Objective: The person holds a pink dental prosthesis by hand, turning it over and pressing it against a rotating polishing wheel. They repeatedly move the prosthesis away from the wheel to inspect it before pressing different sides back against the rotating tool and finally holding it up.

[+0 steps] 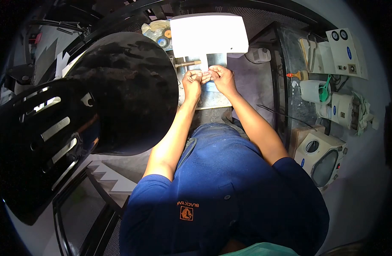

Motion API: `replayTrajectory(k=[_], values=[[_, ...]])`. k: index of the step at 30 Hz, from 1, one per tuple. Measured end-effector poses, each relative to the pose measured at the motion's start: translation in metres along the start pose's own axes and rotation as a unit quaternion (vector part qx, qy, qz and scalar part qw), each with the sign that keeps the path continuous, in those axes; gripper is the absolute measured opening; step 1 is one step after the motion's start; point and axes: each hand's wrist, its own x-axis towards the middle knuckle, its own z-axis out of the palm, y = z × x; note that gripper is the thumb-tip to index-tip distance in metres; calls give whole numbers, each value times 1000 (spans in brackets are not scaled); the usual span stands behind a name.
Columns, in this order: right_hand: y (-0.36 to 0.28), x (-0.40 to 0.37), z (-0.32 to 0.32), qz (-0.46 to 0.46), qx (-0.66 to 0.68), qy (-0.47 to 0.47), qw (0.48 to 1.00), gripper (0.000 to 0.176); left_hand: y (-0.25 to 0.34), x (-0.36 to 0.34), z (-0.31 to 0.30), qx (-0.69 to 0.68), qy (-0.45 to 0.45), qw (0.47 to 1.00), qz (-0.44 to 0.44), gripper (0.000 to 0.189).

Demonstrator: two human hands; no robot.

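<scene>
Blue shirt (221, 179), black hood (119, 94) left — L hand (191, 82) + R hand (223, 79) pinch tiny piece (207, 77) over grey bench (213, 100); white machines (342, 110) right.

The left side is blocked by a big black domed hood (119, 94). Overhead room is cut by a lit white panel (209, 34). A brass spindle (188, 64) is seen jutting in just beside the left hand (191, 81). Free space is left on the grey mat (251, 81), between the right hand (223, 79) and a clear side wall (285, 72).
</scene>
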Motion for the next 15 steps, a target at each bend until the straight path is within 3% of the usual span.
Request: replayTrajectory(k=[7,15], values=[[17,11,3,103,53,-24,993,9,-1,5,1,16,37,998,-45,6],[30,19,7,96,33,-37,994,11,3,8,2,16,54,996,-72,6]])
